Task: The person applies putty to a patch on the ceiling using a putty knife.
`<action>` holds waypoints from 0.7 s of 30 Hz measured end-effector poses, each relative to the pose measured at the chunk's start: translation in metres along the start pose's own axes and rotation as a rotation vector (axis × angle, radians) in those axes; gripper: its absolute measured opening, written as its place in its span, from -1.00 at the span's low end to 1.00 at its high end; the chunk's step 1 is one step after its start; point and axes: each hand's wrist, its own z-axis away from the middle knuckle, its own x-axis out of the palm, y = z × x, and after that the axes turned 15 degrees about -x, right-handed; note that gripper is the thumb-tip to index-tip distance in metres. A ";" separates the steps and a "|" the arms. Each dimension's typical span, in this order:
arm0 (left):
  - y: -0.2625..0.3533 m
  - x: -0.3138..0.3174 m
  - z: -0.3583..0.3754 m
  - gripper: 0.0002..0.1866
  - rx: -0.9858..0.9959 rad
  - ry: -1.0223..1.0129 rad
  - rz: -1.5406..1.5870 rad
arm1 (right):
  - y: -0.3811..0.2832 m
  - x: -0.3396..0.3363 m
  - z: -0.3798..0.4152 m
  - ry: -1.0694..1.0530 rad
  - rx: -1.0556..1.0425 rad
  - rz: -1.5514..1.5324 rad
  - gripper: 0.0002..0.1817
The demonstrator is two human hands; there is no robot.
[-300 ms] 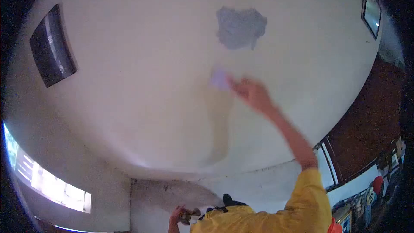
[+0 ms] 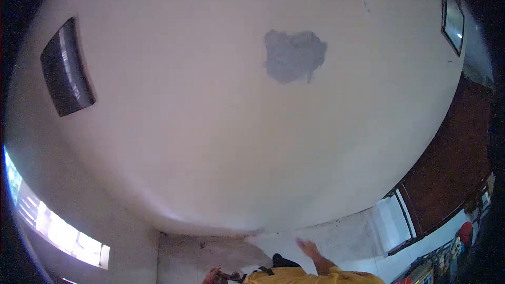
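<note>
Right hand (image 2: 307,247): low in view, fingers spread, grip open and empty, raised before the white wall (image 2: 347,231). Left hand (image 2: 214,275): at the bottom edge, closed on a small dark object (image 2: 231,275); kind unclear. Ceiling (image 2: 210,126): white, grey patch (image 2: 293,56) well above both hands.

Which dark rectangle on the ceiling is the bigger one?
The dark panel on the left, long and slanted. The other dark panel at the top right edge looks smaller and narrower.

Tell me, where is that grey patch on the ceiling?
In the head view the grey patch sits on the white ceiling, upper centre, between the dark vent on the left and the fixture at the right edge.
</note>
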 end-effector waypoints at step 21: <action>0.159 0.028 -0.068 -0.59 -0.333 -0.097 0.591 | 0.019 0.000 -0.039 0.013 -0.060 -0.364 -0.58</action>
